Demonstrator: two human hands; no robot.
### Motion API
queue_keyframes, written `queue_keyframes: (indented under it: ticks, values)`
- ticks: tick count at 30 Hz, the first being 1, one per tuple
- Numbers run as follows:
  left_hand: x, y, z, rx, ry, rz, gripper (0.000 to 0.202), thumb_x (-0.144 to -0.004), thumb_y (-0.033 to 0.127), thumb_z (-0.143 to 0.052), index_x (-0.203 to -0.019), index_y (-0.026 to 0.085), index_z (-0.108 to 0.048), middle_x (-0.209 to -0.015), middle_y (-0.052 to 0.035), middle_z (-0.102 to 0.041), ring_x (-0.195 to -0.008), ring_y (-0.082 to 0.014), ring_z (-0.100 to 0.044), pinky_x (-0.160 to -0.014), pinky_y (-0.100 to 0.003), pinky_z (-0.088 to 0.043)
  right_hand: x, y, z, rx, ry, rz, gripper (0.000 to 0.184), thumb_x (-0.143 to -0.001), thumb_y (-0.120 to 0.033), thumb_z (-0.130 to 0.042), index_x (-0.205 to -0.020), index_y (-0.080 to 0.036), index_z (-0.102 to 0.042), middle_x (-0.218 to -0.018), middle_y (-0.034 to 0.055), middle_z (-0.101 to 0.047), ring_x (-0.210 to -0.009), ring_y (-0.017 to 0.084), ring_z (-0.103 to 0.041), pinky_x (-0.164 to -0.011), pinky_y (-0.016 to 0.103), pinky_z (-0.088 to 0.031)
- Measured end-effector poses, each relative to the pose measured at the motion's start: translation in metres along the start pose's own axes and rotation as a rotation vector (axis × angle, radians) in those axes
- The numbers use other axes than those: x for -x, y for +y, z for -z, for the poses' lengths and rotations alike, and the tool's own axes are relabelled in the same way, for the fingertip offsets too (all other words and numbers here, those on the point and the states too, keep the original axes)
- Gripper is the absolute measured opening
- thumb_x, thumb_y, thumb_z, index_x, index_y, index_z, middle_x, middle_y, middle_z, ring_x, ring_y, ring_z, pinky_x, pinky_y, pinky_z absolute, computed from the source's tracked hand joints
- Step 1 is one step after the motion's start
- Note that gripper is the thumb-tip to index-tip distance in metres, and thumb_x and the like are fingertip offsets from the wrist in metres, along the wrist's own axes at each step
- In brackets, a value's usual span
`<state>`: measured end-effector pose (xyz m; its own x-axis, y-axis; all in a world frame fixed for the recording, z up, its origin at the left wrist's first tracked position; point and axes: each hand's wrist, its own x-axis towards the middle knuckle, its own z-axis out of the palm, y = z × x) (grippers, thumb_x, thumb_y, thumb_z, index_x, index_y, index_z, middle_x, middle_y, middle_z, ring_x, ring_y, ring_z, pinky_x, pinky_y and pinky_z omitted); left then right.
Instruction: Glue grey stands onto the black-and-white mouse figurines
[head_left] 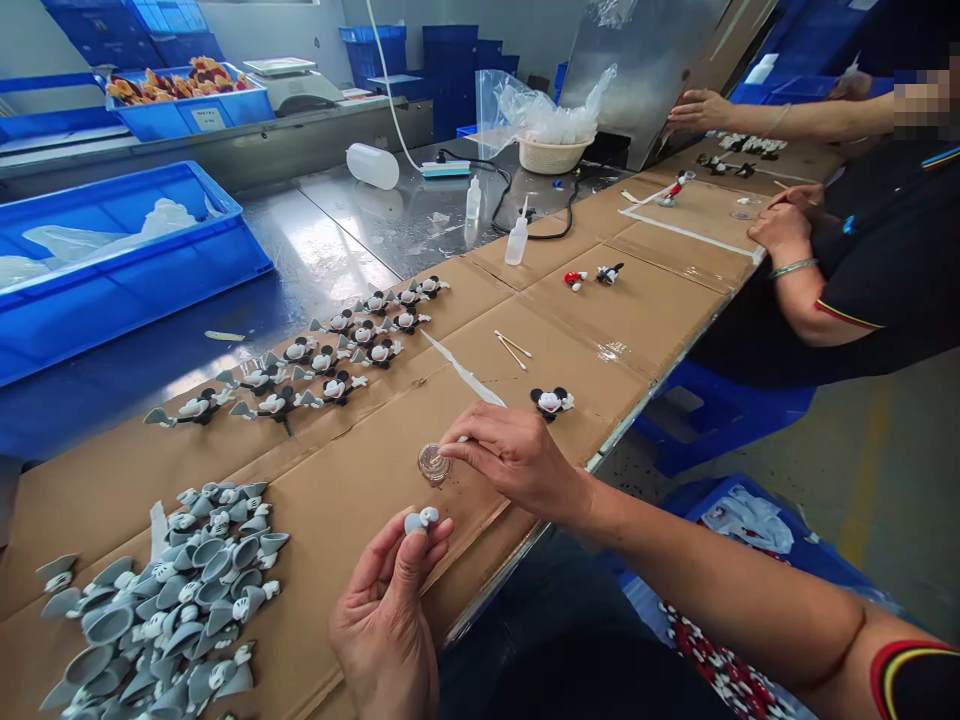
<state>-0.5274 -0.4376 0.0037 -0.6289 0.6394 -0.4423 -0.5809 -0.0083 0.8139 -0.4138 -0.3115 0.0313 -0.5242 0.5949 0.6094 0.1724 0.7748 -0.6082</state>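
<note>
My left hand (386,610) pinches a small grey and white toy part (420,521) between thumb and fingertips, held up near the table's front edge. My right hand (510,455) grips a thin white stick (459,438) whose tip touches a small round dish (434,463) on the cardboard. A black and white mouse head (551,402) lies just beyond my right hand. A heap of grey parts (169,610) sits at the left. Rows of assembled figures (322,360) stand further back.
Cardboard sheets (637,310) cover the metal table (352,220). Two swab sticks (513,348), squeeze bottles (517,240), a blue bin (127,270) and a basket of plastic bags (551,150) lie beyond. Another person's hands (784,225) work at the right.
</note>
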Motion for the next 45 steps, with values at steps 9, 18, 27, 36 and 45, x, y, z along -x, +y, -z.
queue_keyframes:
  ticks: [9, 18, 27, 36, 45]
  values:
    - [0.000, 0.000, -0.002, -0.009, -0.007, -0.028, 0.039, -0.054, 0.033, -0.091, -0.083, 0.012, -0.076, -0.082, -0.0126, -0.077, -0.071, -0.0248, -0.074, -0.067, -0.025, -0.061, -0.002, -0.026, 0.016, -0.158, 0.011, -0.059, 0.007, -0.090, -0.013, -0.066, -0.083, -0.014, -0.067, -0.079, 0.0017, -0.068, -0.076, 0.011, -0.063, -0.073, 0.022, -0.050]
    - [0.000, -0.001, 0.002, 0.016, -0.059, -0.039, 0.033, -0.061, 0.031, -0.089, -0.086, 0.014, -0.076, -0.083, -0.0104, -0.077, -0.073, -0.0231, -0.074, -0.069, -0.025, -0.061, 0.001, -0.036, 0.017, -0.192, -0.041, -0.025, 0.007, -0.090, -0.011, -0.064, -0.085, -0.014, -0.067, -0.082, 0.0027, -0.068, -0.078, 0.010, -0.064, -0.074, 0.020, -0.052]
    - [0.000, -0.001, 0.004, 0.015, -0.068, -0.038, 0.031, -0.063, 0.030, -0.088, -0.087, 0.015, -0.076, -0.082, -0.0095, -0.077, -0.070, -0.0216, -0.074, -0.069, -0.025, -0.061, 0.001, -0.037, 0.014, -0.208, -0.060, -0.012, 0.008, -0.091, -0.010, -0.063, -0.085, -0.013, -0.067, -0.081, 0.0036, -0.068, -0.078, 0.011, -0.063, -0.074, 0.022, -0.052]
    - [0.000, -0.002, 0.002, 0.006, -0.077, -0.057, 0.030, -0.064, 0.030, -0.087, -0.086, 0.015, -0.076, -0.082, -0.0098, -0.077, -0.068, -0.0222, -0.074, -0.067, -0.026, -0.062, 0.002, -0.036, 0.012, -0.193, -0.076, 0.015, 0.006, -0.091, -0.009, -0.063, -0.087, -0.010, -0.067, -0.081, 0.0056, -0.067, -0.077, 0.012, -0.062, -0.073, 0.023, -0.051]
    - [0.001, -0.001, 0.001, 0.011, -0.069, -0.044, 0.031, -0.063, 0.030, -0.087, -0.087, 0.014, -0.076, -0.081, -0.0092, -0.077, -0.067, -0.0203, -0.074, -0.069, -0.025, -0.061, 0.003, -0.037, 0.012, -0.167, -0.084, 0.028, 0.008, -0.092, -0.010, -0.061, -0.087, -0.012, -0.067, -0.081, 0.0048, -0.066, -0.078, 0.013, -0.062, -0.073, 0.023, -0.052]
